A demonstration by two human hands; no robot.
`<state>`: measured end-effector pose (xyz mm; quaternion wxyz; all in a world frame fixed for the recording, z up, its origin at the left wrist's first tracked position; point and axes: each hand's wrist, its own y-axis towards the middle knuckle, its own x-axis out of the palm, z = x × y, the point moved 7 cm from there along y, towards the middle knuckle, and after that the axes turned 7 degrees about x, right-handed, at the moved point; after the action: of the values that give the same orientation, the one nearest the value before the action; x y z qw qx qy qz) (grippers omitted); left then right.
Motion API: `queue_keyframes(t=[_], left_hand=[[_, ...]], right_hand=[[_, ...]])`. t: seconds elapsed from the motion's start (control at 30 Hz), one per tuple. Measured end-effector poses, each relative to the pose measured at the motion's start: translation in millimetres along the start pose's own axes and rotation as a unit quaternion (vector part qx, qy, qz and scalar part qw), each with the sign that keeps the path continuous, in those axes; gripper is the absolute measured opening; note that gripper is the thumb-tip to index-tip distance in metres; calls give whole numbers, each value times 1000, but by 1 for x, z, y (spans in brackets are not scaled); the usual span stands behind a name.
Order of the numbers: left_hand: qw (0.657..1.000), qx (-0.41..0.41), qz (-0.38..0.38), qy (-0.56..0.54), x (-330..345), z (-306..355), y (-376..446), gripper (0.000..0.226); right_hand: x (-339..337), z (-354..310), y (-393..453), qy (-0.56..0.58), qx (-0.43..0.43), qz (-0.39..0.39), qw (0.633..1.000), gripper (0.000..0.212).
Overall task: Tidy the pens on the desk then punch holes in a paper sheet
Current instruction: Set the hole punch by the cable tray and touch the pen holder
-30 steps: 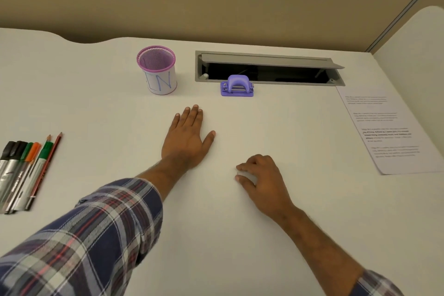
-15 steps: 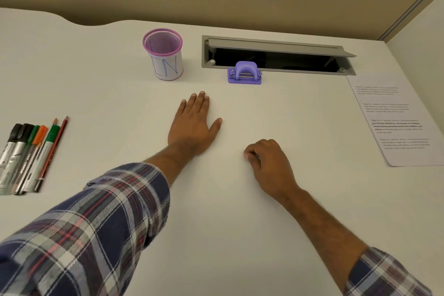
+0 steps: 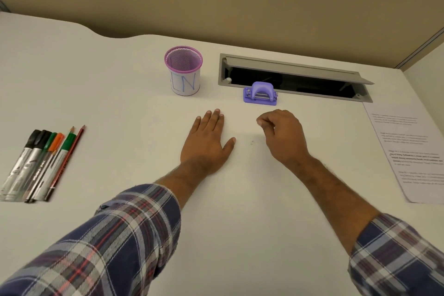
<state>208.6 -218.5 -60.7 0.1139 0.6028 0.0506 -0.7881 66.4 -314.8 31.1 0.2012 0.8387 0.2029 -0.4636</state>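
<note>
Several markers and two pencils (image 3: 40,163) lie side by side at the desk's left edge. A purple mesh pen cup (image 3: 183,70) with a white paper wrap stands empty at the back. To its right sits a small purple hole punch (image 3: 260,94). A printed paper sheet (image 3: 408,149) lies at the right edge. My left hand (image 3: 207,142) rests flat on the desk, fingers straight. My right hand (image 3: 282,133) hovers just in front of the punch, fingers loosely curled, holding nothing.
A grey cable hatch (image 3: 295,65) with its lid open gapes directly behind the punch. The white desk (image 3: 240,223) has a wavy back edge against a beige partition. A second desk surface adjoins at the far right.
My right hand has moved forward and up toward the hole punch. My left hand stays flat in place. The camera view shifted a little.
</note>
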Motion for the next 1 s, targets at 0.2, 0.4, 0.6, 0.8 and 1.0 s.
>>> queue_keyframes(t=[0.2,0.4,0.6,0.8,1.0], left_hand=[[1000,3,-1,-18,0,1,-1,78],[999,3,11,-34,0,0,0,79],[999,2,15,-46,-1,0,1,78],[998,1,13,-56,-2,-1,1,77],[998,0,11,-58,-2,-1,0,77]], right_hand=[[-5,-42,54,28,-26,21,999,19],[-2,-114,118,80,-75,30,993,19],[30,-158,158,91,-78,-15,993,17],[58,-171,170,55,-74,-55,994,22],[60,-169,169,68,-69,-43,994,7]])
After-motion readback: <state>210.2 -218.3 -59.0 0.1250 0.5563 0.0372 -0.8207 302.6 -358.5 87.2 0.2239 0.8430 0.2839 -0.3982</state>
